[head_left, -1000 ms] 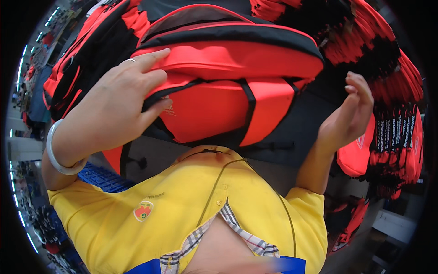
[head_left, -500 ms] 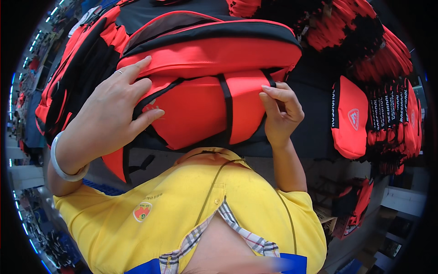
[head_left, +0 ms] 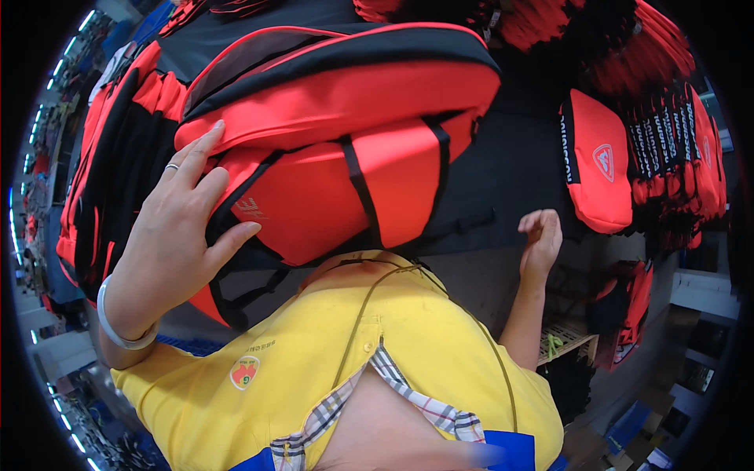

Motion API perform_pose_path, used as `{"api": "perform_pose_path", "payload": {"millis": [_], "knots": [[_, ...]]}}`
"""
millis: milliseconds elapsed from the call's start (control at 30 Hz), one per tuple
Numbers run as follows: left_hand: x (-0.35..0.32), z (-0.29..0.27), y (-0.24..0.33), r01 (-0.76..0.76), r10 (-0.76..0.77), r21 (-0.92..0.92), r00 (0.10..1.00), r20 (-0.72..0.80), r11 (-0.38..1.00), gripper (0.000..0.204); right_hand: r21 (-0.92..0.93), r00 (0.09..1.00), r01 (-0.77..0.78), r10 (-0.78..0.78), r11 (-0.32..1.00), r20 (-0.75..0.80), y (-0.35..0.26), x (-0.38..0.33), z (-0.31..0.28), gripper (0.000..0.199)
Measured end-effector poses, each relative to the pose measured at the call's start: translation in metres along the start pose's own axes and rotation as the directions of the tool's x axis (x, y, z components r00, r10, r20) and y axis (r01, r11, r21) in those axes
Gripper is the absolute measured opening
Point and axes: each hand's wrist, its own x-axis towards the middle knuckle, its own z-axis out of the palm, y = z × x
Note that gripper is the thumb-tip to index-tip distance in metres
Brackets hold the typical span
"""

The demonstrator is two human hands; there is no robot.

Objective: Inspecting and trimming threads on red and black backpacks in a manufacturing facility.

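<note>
A red and black backpack (head_left: 314, 98) lies on the dark table in front of me, with its main opening unzipped at the far side. Across its near part run a red panel and black-edged strips. My left hand (head_left: 184, 204) lies open on the backpack's left side, fingers stretched out and thumb spread. Well to the right of the bag, my right hand (head_left: 542, 239) is raised off it, touching nothing visible around it. Its fingers are curled together, and what they hold, if anything, is hidden. A black strap (head_left: 463, 225) trails from the bag's near right side.
More red and black bags (head_left: 98, 173) stand stacked at the left. On the right lie a red pouch (head_left: 601, 161) and a row of similar pouches (head_left: 683, 149). Piles of red and black pieces (head_left: 542, 27) fill the far right. A wooden crate (head_left: 569, 345) stands low, right of me.
My right hand has let go of the bag's right edge and moved away to the right. The backpack has shifted left and tilted slightly. My left hand stays on it, moving slightly left and nearer.
</note>
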Motion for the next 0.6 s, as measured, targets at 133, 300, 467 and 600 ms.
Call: {"api": "perform_pose_path", "payload": {"millis": [133,300,467,600], "knots": [[0.004,0.002,-0.004,0.026,-0.026,0.062,1.0,0.002,0.998,0.04,-0.103,0.823,-0.473,0.397,0.875,-0.407,0.015,-0.036,-0.024,0.031],[0.007,0.001,-0.006,-0.001,0.001,0.043,1.0,0.006,0.999,0.034,-0.939,0.991,-0.131,0.043,0.318,-0.124,0.008,-0.047,0.025,0.06],[0.016,0.001,-0.016,-0.059,0.058,0.071,0.998,0.022,0.996,0.023,-0.371,0.98,0.196,-0.164,0.908,0.115,-0.01,-0.036,0.138,0.092],[0.027,-0.012,-0.042,-0.151,0.153,-0.054,0.988,0.027,0.987,0.015,-0.52,0.943,0.153,0.033,0.841,0.33,-0.023,-0.034,0.219,0.121]]}}
